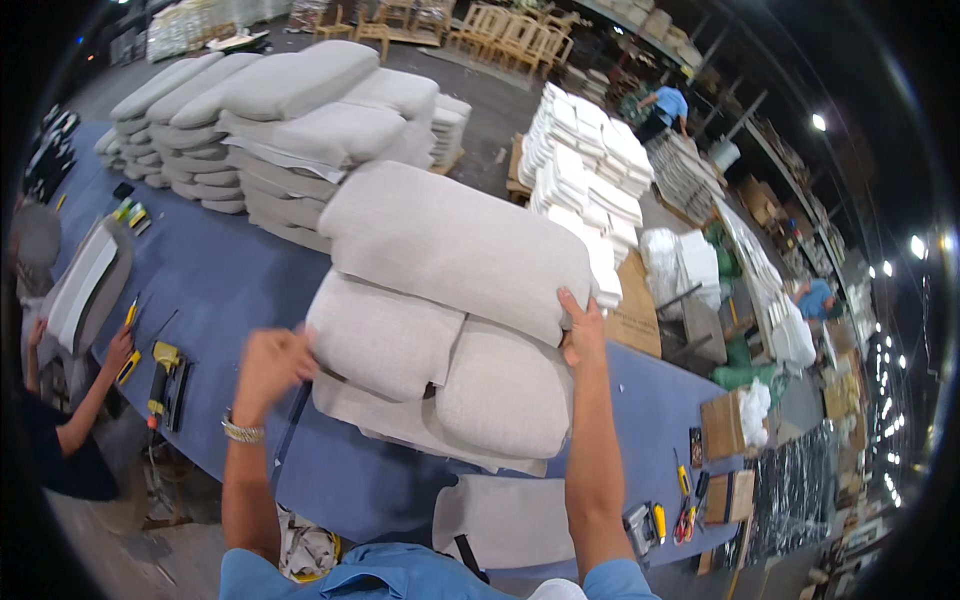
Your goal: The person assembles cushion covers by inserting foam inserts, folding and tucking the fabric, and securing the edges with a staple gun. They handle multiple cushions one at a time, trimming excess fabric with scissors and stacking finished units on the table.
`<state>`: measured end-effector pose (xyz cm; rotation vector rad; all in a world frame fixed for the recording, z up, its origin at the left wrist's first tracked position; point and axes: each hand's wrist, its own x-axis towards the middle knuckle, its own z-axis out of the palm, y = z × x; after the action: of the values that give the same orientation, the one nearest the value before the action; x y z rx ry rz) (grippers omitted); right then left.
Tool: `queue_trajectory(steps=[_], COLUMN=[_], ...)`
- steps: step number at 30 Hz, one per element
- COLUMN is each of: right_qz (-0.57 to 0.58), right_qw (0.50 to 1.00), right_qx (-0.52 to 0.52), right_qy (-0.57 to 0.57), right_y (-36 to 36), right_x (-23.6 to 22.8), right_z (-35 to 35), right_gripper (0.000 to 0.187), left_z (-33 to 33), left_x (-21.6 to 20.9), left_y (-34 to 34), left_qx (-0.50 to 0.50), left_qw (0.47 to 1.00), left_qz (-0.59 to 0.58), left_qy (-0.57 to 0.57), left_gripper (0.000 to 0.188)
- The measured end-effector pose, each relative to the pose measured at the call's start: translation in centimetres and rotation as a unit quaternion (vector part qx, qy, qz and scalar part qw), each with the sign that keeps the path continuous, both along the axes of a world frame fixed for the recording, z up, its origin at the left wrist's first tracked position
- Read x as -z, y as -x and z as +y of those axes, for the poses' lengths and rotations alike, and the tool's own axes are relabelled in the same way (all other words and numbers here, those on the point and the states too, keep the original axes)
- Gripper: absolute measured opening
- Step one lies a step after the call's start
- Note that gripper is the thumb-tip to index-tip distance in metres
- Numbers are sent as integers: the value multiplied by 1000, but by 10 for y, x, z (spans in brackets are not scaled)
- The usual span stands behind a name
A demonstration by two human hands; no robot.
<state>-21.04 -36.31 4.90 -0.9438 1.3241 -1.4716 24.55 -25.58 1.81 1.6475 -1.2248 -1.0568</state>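
A long grey upholstered cushion (450,245) lies across the top of a pile in front of me. My right hand (583,328) grips its right end, thumb on top. Below it in the pile sit two smaller padded pieces side by side, a left one (380,335) and a right one (505,385). Under these a flatter grey piece (370,415) shows along the near edge. My left hand (272,365), with a metal watch on the wrist, is beside the pile's left edge. Motion blurs its fingers, so their grip is unclear.
Tall stacks of grey cushions (290,130) stand at the far left of the blue table (230,260). A co-worker's hand (118,350) holds a yellow cutter at left, near a staple gun (160,375). Cutters and scissors (685,520) lie at right. White stacks (590,170) stand beyond.
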Motion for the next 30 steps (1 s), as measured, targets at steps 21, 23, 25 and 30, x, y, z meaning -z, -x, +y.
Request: queue_trajectory(steps=[21,23,25,30], right_qz=[24,77,120,97], right_qw=[989,997,991,973], right_qx=[40,14,9,171], right_qy=[139,-12,-56,-119], right_y=[84,77,88,189], right_x=[-56,-12,17,90], right_z=[-9,7,69,264], right_gripper=[54,50,46,38], left_z=[-212,-209,-152,33], left_x=[-81,-27,-12,20], left_y=[72,48,42,4], left_qx=[6,67,54,-69], left_qw=[934,984,949,983], left_qz=[-154,-112,-184,50], left_qy=[323,122,252,162], left_gripper=[70,66,53,38])
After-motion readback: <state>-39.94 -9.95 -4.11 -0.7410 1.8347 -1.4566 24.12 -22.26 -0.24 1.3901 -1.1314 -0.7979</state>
